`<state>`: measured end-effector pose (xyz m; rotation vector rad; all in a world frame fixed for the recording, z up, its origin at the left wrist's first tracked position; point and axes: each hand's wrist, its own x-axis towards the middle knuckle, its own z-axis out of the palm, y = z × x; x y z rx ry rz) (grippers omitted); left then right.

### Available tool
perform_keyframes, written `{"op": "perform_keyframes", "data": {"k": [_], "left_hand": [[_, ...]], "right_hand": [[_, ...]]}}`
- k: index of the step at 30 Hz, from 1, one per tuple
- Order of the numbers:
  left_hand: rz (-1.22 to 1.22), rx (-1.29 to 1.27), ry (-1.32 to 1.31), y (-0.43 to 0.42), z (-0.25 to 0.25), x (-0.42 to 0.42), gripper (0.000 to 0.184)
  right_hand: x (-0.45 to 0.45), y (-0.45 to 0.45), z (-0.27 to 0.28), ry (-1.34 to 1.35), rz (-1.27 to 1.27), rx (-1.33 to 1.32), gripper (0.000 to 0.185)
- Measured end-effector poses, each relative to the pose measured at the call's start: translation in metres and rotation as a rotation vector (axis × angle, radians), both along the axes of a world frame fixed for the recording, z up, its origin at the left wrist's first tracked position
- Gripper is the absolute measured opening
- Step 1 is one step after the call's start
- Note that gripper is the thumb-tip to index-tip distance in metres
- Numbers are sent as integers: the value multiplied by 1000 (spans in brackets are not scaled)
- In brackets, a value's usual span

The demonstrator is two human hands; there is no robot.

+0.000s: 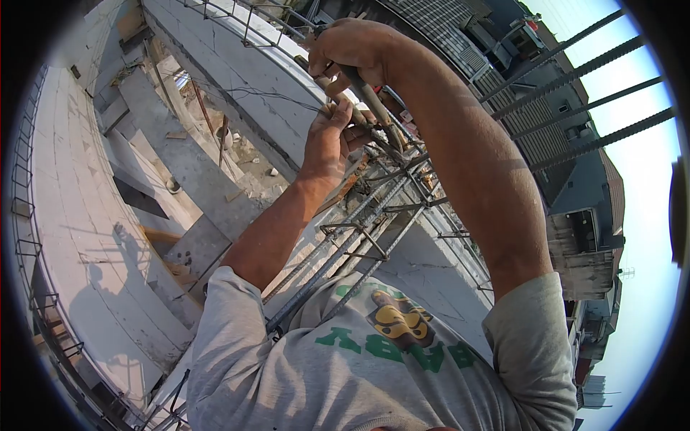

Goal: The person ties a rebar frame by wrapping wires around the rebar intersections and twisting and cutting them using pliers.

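The pincer-like tool (374, 102) is at the far middle, above the steel bar cage (336, 253); it looks like stiff metal, probably rather heavy, and is best held by the handle ends. The right hand (356, 50) is curled round it from above, with the arm raised and bent. The left hand (330, 140), nearer and to the left, is pinched narrow, it seems on thin wires (277, 97) (these should be light and easily bent).
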<state>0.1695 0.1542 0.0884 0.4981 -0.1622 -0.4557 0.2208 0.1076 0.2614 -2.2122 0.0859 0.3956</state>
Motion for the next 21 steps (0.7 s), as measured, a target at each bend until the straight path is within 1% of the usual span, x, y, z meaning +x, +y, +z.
{"op": "perform_keyframes", "data": {"k": [3,6,9,12,15,18,21], "left_hand": [[31,6,-40,0,0,-1,24],[52,47,-45,2,0,-4,24],[39,28,-70,4,1,-4,24],[12,20,-92,5,-1,-3,24],[1,42,-79,7,-2,-5,25],[-2,37,-50,8,-7,-3,29],[-106,-67,-98,12,-12,2,32]], "right_hand": [[0,1,-4,-17,5,-91,23],[-1,-1,-5,-53,118,-175,28],[7,-10,-16,-19,208,53,34],[8,-10,-19,56,256,154,40],[4,-3,-24,139,180,150,39],[2,6,-28,124,173,84,37],[5,12,-36,79,184,9,32]]}}
